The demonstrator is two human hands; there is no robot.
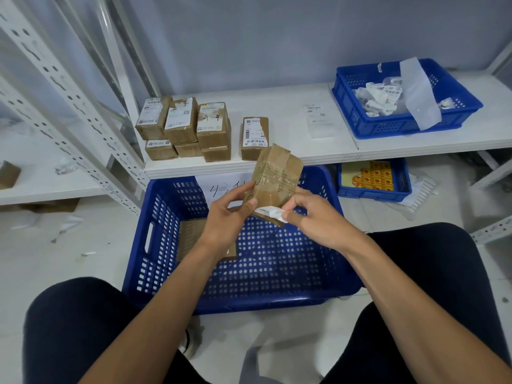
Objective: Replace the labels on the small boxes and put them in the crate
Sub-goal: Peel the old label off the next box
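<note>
My left hand (231, 214) grips a small taped cardboard box (277, 176), tilted above the big blue crate (163, 217). My right hand (307, 214) pinches a crumpled white label (270, 211) at the box's lower end. One flat cardboard box (194, 236) lies inside the crate, partly hidden by my left wrist. On the white shelf (282, 112) behind, several labelled boxes (184, 126) stand stacked at the left, with one more labelled box (254, 137) apart from them.
A blue basket (360, 120) with crumpled white labels and a backing strip sits on the shelf's right end. A label sheet (317, 117) lies left of it. Another blue basket (399, 189) with yellow-red sheets stands on the floor. White rack posts (69, 106) rise at left.
</note>
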